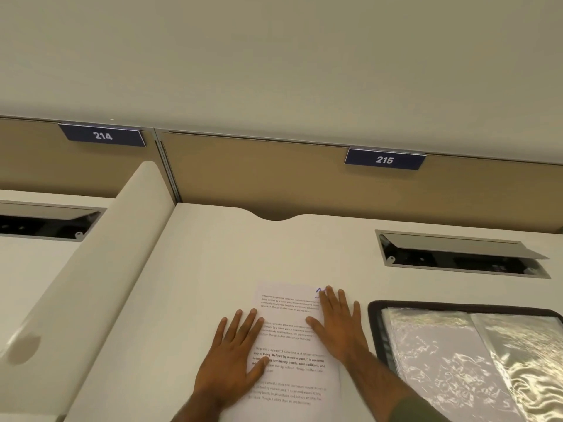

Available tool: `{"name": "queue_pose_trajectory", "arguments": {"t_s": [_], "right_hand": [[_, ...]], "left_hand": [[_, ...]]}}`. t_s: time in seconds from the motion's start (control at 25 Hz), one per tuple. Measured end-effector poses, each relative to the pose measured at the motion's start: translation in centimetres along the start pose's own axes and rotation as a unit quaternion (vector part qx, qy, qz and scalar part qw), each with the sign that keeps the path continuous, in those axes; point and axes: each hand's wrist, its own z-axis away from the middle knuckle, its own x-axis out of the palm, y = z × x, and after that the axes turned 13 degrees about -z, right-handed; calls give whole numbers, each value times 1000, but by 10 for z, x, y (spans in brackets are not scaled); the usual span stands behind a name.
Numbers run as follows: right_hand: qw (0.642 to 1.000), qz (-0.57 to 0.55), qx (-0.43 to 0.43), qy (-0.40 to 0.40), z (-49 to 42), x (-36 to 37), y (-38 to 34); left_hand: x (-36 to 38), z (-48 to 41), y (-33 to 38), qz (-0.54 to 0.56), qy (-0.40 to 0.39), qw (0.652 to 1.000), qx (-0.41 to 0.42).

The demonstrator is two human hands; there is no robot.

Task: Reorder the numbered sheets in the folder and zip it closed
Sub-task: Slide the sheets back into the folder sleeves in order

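Observation:
A stack of white printed sheets [289, 345] lies on the desk in front of me, with a blue handwritten mark at its top right corner. My left hand [234, 354] lies flat on the stack's left edge, fingers straight. My right hand [338, 324] lies flat on its right edge, fingertips covering part of the blue mark. To the right the black zip folder [376, 318] lies open, showing shiny clear plastic sleeves [457, 360] inside.
A white desk [213, 263] with a low divider [100, 254] on the left. An open cable hatch [463, 254] is set into the desk behind the folder. Tan panels with labels 214 [102, 135] and 215 [384, 160] stand at the back.

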Motion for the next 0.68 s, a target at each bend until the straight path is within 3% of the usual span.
{"name": "queue_pose_trajectory", "arguments": {"t_s": [0.32,0.44,0.52,0.68], "right_hand": [[998,-38,39,30,11,10,-11],[987,-144,37,58,6,9,-11],[959,-264,61,84,6,3,-16],[849,-497,133,118,26,-10,-33]], "left_hand": [[1,0,-1,-1,-8,1000,-6],[0,1,-1,-1,-9,1000,-7],[0,1,-1,-2,-7,1000,-6],[2,1,-2,5,8,1000,-9]]}}
